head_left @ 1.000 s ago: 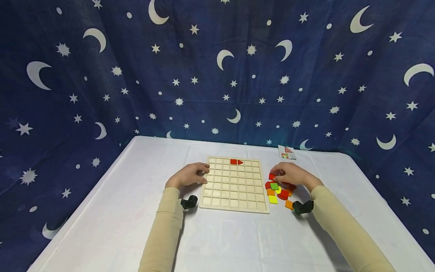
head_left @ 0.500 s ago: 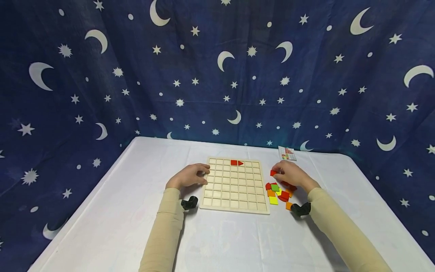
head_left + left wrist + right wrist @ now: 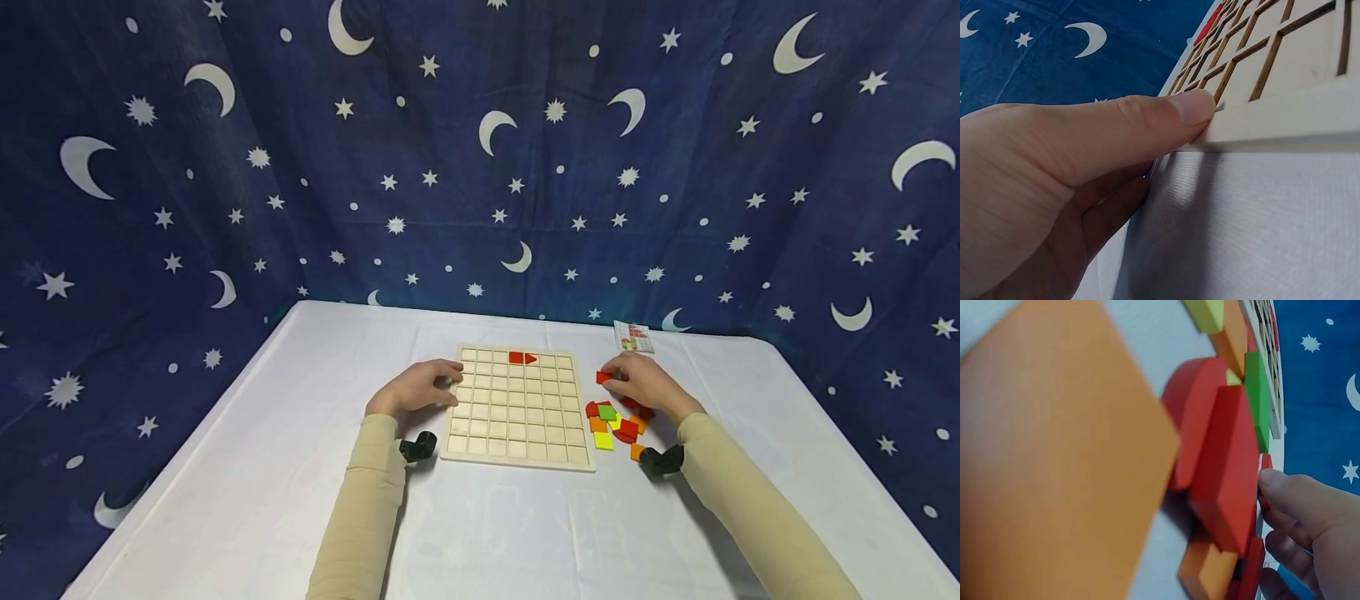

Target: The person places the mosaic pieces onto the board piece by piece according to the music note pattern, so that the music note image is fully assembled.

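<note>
My left hand (image 3: pixel 420 387) rests against the left edge of the wooden grid board (image 3: pixel 517 452). In the left wrist view its thumb (image 3: pixel 1147 122) touches the board's rim, and the other fingers lie lower behind it, partly hidden. My right hand (image 3: pixel 643 383) pinches a small red tile (image 3: pixel 603 377) between thumb and fingers, right of the board's upper corner. A red square tile (image 3: pixel 516 357) and a red triangle tile (image 3: pixel 530 359) lie side by side in the board's far row. Below the right hand is a pile of coloured tiles, with a green tile (image 3: pixel 607 412) on top.
A printed pattern card (image 3: pixel 633 337) lies behind the right hand. Nearest the right wrist is an orange tile (image 3: pixel 637 452); a yellow tile (image 3: pixel 603 441) lies beside the board's right edge. A white cloth (image 3: pixel 495 533) covers the table, and a starry blue curtain (image 3: pixel 450 150) stands behind.
My right hand has lifted the red tile from the pile and moved it slightly away from me, towards the card. The left hand and the board stay put.
</note>
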{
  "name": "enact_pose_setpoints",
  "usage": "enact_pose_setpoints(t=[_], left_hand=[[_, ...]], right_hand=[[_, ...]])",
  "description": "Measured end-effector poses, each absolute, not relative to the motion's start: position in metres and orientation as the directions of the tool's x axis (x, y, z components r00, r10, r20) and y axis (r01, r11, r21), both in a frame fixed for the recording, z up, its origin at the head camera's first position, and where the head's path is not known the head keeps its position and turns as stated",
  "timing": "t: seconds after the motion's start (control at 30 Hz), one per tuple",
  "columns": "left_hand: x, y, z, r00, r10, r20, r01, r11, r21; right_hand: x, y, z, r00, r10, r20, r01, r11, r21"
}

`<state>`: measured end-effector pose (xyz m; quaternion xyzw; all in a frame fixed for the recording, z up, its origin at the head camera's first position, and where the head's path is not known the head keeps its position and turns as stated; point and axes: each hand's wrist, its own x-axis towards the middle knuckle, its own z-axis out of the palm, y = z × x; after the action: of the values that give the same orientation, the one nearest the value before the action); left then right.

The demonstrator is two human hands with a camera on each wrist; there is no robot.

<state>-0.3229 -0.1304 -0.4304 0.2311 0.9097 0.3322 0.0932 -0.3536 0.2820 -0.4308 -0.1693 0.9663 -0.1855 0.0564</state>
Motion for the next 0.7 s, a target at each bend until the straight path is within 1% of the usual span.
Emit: enact_pose_setpoints(t=[0.23, 0.4, 0.53, 0.7], left_hand=[[-0.325, -0.132, -0.433, -0.882, 0.471, -0.027, 0.345, 0.682, 0.645], [-0.325, -0.132, -0.433, -0.882, 0.469, -0.036, 0.334, 0.679, 0.654], [-0.325, -0.132, -0.431, -0.879, 0.475, -0.027, 0.348, 0.68, 0.646], [-0.325, -0.132, -0.432, -0.875, 0.484, -0.021, 0.358, 0.674, 0.646]], right_hand=[[-0.357, 0.274, -0.428, -0.93, -0.366, -0.036, -0.328, 0.87, -0.367], [-0.359, 0.254, -0.422, -0.929, -0.369, -0.011, -0.337, 0.859, -0.385], [-0.36, 0.233, -0.416, -0.913, -0.407, 0.023, -0.382, 0.833, -0.4], [-0.361, 0.21, -0.412, -0.874, -0.482, 0.056, -0.461, 0.791, -0.402]])
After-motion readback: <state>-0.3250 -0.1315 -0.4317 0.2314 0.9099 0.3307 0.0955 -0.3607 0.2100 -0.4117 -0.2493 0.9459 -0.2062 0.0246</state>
